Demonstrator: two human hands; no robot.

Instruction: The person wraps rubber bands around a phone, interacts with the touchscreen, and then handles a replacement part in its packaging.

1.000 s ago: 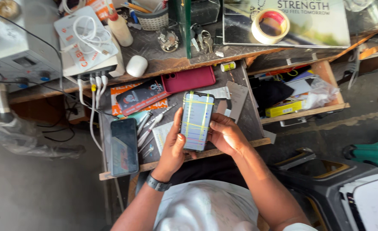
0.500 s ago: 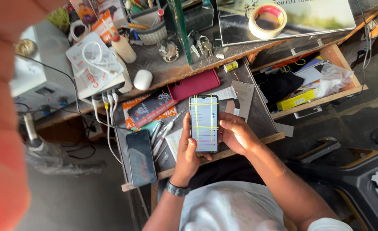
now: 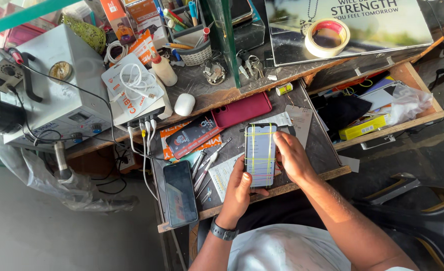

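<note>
Over the pull-out shelf of the workbench [image 3: 327, 150], one phone [image 3: 260, 155] wrapped in several yellow rubber bands sits between two hands: the left hand [image 3: 239, 188] cups its lower edge from below, and the right hand [image 3: 292, 156] grips its right side with fingers curled. Three other phones lie on the shelf: a dark one [image 3: 180, 193] at the left edge, a second dark one [image 3: 194, 134] and a maroon one [image 3: 242, 109]. One roll of tape [image 3: 327, 37] rests on the bench above.
</note>
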